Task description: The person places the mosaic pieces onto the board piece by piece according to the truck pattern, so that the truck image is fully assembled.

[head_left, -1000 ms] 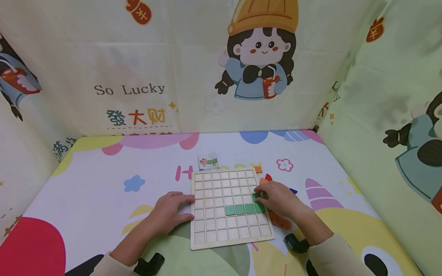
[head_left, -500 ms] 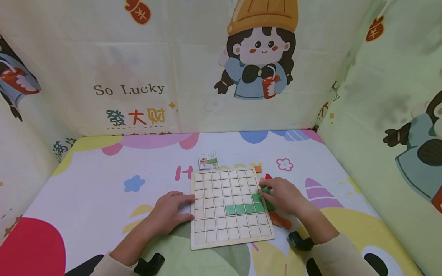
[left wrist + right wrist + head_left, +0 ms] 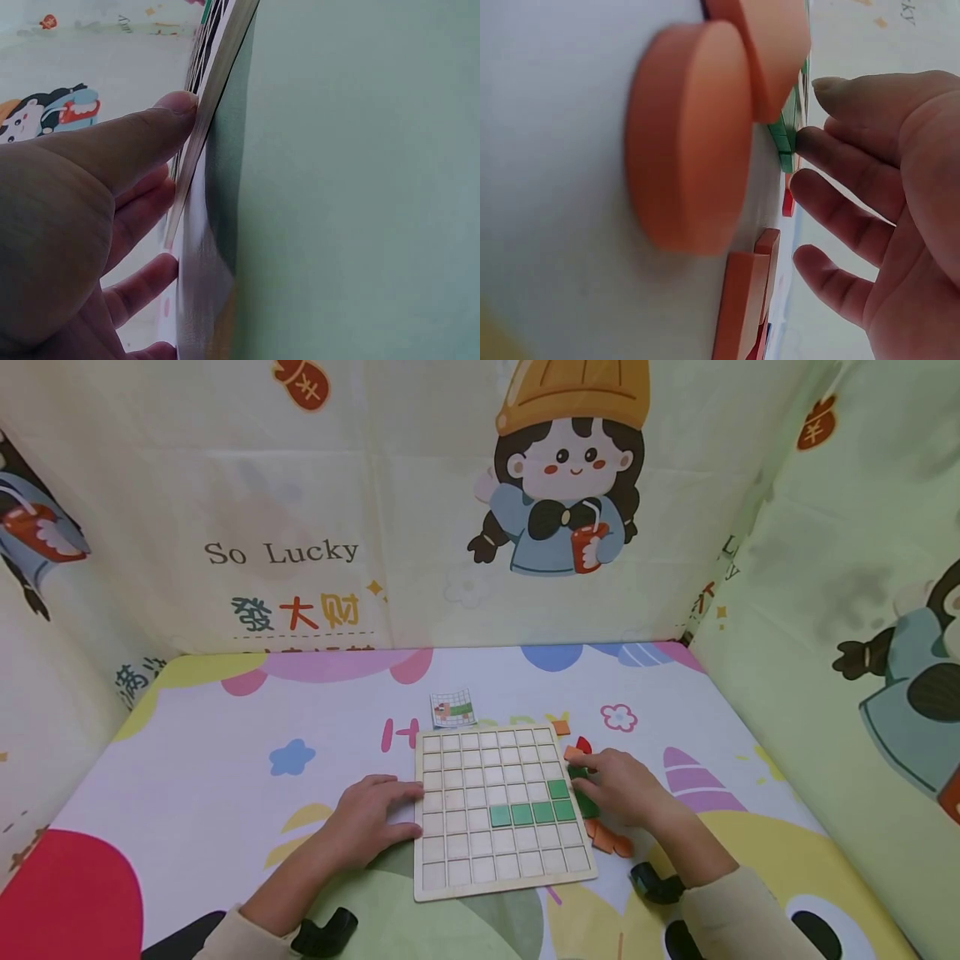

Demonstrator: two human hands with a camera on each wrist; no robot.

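A square wooden grid board (image 3: 480, 867) lies on the printed cloth in the head view. Several green square tiles (image 3: 521, 814) sit in its cells: a row running to the right side, and one above the row's right end. My left hand (image 3: 360, 827) touches the board's left edge, thumb (image 3: 161, 124) against the rim. To the right of the board, my right hand (image 3: 622, 789) is over loose green tiles (image 3: 587, 806), partly hidden by it. In the right wrist view, its fingers are relaxed and its fingertips are close to the green tiles (image 3: 784, 139), nothing visibly held.
Orange pieces (image 3: 607, 839), some rounded, lie at the board's right side. Another orange piece (image 3: 561, 727) and a red piece (image 3: 583, 745) lie farther back. A small picture card (image 3: 452, 708) showing a gridded pattern is behind the board.
My right hand has moved off the board's right side to the green tiles beside it, leaving the green tile above the row in view. The left hand stays at the edge.
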